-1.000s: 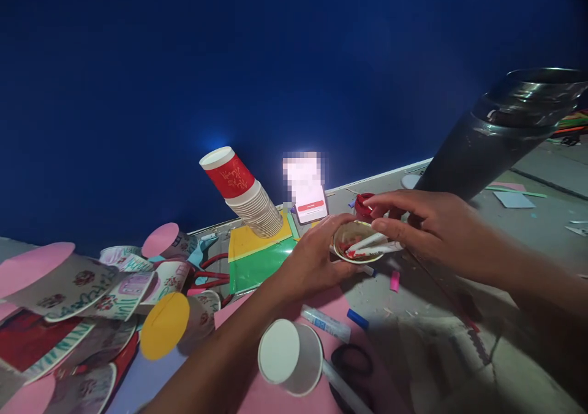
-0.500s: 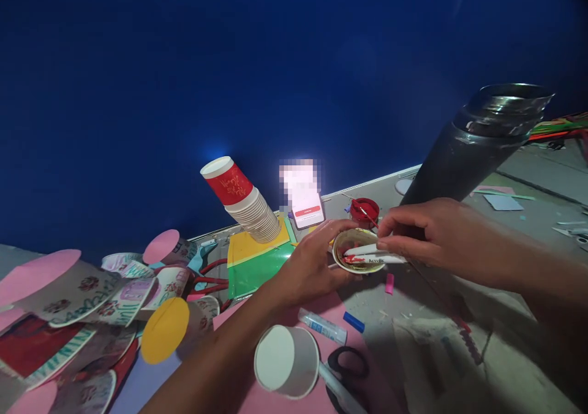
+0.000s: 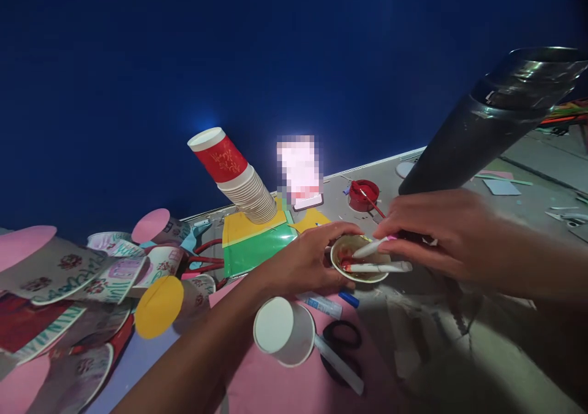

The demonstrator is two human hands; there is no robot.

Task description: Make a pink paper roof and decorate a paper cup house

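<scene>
Messy craft tabletop (image 3: 505, 340), left hand (image 3: 307, 264) cupping small cup (image 3: 359, 258) from 9 o'clock, right hand (image 3: 441, 230) pinching marker (image 3: 372, 247) into it from 3 o'clock

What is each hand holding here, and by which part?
Left hand grips the small cup by its near rim. Right hand pinches a marker by its back end, tip inside the cup.

Phone (image 3: 299, 172) behind cup stack (image 3: 239, 178): screen pixelated, nothing legible. Dark pipe (image 3: 487, 120) right of cup stack: top cut by right edge, foot hidden behind right hand (image 3: 441, 233). Small cup (image 3: 358, 258): near wall covered by left hand (image 3: 307, 264); contents too dim to name. Marker (image 3: 376, 267) lettering too small to read. Scissors (image 3: 340, 343) below small cup: blades lost in shadow. Decorated cups (image 3: 59, 291) left of cup stack cut by left edge. Both forearms run off bottom edge.
</scene>
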